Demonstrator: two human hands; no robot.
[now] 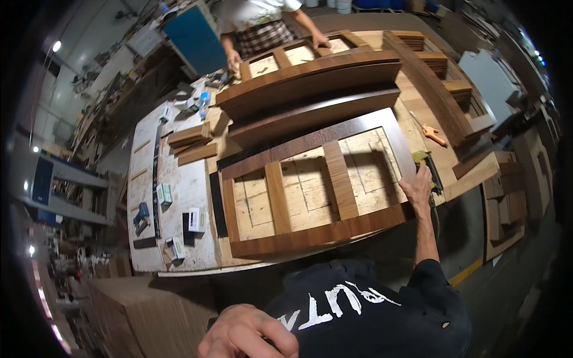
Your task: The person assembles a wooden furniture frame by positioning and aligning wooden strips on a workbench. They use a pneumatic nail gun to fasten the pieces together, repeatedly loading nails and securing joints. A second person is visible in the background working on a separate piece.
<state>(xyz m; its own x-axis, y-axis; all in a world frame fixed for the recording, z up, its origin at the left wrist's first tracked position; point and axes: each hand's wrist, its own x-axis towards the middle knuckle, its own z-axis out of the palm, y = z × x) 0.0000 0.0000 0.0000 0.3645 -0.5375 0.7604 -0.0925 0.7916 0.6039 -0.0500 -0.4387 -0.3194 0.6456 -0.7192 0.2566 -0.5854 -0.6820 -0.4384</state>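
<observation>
A brown wooden frame point(279, 198) with two crosspieces and three openings lies flat on the workbench in front of me. By its right edge, my right hand point(419, 184) is closed around a nail gun point(434, 174) with a yellow-green body and a black magazine. The thumb reaches toward the frame's side rail, and the handle is mostly covered. Close to the camera at the lower edge, my left hand point(249, 333) is raised with curled fingers. The inside of its grip is hidden, and it stays apart from the frame.
Long brown boards point(310, 107) stand behind the frame. Across the bench, a co-worker point(262, 24) has both hands on another frame point(280, 58). Orange-handled pliers point(434, 135) lie to the right. Wood strips point(194, 143), small boxes point(196, 219) and a blue tool point(142, 216) occupy the left.
</observation>
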